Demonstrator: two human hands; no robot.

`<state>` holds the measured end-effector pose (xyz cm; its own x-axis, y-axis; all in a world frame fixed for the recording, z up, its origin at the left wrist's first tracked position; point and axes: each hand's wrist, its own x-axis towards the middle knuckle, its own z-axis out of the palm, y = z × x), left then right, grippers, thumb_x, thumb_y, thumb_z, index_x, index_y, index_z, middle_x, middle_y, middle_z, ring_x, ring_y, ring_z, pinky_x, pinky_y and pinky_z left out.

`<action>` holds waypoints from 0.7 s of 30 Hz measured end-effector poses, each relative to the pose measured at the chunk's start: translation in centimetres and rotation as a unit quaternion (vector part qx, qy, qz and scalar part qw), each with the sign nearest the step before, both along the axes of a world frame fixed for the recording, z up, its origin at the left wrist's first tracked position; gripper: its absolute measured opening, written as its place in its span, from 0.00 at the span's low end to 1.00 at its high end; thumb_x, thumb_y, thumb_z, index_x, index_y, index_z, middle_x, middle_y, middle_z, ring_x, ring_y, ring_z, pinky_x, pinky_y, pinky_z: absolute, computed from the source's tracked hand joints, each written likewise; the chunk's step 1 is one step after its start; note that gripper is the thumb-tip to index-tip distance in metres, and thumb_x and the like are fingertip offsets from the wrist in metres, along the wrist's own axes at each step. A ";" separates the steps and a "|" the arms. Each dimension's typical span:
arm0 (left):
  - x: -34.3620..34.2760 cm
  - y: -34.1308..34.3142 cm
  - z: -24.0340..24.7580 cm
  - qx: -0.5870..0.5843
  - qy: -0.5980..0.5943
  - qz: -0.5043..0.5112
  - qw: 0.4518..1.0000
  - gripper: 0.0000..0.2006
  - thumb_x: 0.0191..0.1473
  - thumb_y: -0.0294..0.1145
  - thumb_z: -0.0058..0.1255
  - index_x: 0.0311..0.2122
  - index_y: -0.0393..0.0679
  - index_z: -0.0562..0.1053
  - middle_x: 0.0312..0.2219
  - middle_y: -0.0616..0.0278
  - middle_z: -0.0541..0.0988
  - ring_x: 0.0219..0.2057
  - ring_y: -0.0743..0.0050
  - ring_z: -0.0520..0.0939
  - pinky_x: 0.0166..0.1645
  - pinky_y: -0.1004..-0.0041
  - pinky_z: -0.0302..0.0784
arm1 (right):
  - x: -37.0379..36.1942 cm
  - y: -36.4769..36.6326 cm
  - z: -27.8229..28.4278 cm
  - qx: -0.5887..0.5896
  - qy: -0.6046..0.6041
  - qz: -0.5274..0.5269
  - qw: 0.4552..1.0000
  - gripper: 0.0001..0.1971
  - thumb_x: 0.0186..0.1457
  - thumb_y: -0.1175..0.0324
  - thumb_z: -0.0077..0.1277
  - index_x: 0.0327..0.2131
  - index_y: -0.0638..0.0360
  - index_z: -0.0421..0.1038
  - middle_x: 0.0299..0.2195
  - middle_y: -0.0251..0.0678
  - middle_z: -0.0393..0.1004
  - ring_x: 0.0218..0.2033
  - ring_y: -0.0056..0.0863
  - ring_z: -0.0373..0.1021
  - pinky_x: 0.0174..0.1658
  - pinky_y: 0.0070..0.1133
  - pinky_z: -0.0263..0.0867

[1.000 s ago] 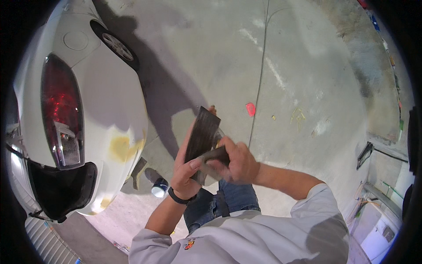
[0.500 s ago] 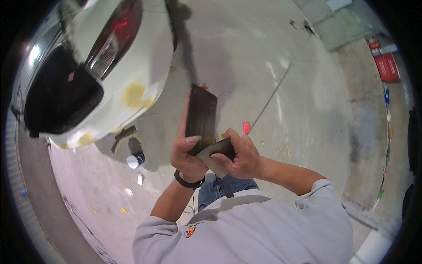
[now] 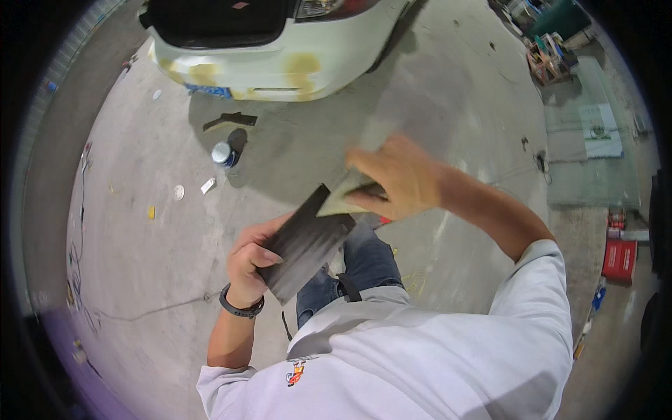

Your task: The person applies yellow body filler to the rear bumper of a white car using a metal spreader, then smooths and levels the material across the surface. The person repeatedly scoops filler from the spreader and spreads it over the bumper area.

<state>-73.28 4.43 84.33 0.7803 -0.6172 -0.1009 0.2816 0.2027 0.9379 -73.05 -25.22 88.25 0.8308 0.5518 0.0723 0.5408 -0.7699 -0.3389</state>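
My left hand (image 3: 248,262) grips a dark, flat rectangular board (image 3: 308,245) by its lower left part, with the thumb lying over its face. The board is tilted in front of my legs, and dull streaks run across its surface. Closed around a thin, flat scraper-like plate (image 3: 337,199), my right hand (image 3: 406,178) is above the board's upper right end and somewhat blurred by motion. A pale face of the plate shows; its corner overlaps the board's upper edge, though whether they touch I cannot tell.
Ahead stands a white car (image 3: 273,66) with yellowish patches on its bumper. A white-lidded can (image 3: 222,153) is on the floor near dark strips (image 3: 234,120). Glass sheets (image 3: 595,140) and a red box (image 3: 619,260) are at the right. A cable (image 3: 150,311) runs along the floor at left.
My view has turned, so the car now appears higher and more central. The board has swung from near upright to a slant, and my right hand has moved up with the plate to its far end.
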 end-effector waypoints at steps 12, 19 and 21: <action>-23.2 -5.1 -1.8 -0.099 0.147 0.182 0.967 0.30 0.38 0.30 0.37 0.47 0.21 0.73 0.46 0.39 0.78 0.47 0.48 0.79 0.54 0.63 0.73 | -18.5 -6.9 0.7 0.019 0.154 0.124 0.980 0.19 0.52 0.56 0.58 0.39 0.61 0.70 0.26 0.47 0.75 0.28 0.47 0.71 0.33 0.34 0.66; -35.0 -9.0 -2.7 -0.221 0.229 0.018 0.948 0.31 0.34 0.34 0.39 0.40 0.12 0.73 0.34 0.31 0.80 0.29 0.55 0.80 0.38 0.74 0.77 | -29.5 -10.4 1.9 0.340 0.301 0.129 0.882 0.19 0.53 0.59 0.58 0.41 0.65 0.72 0.30 0.44 0.77 0.29 0.28 0.71 0.35 0.26 0.66; -38.9 -10.0 -4.5 -0.353 0.175 0.100 0.914 0.27 0.37 0.34 0.39 0.35 0.14 0.74 0.36 0.30 0.80 0.31 0.54 0.80 0.39 0.72 0.77 | -33.7 -9.6 1.1 0.322 0.377 0.156 0.854 0.17 0.55 0.59 0.58 0.39 0.65 0.72 0.30 0.38 0.76 0.31 0.21 0.68 0.36 0.24 0.64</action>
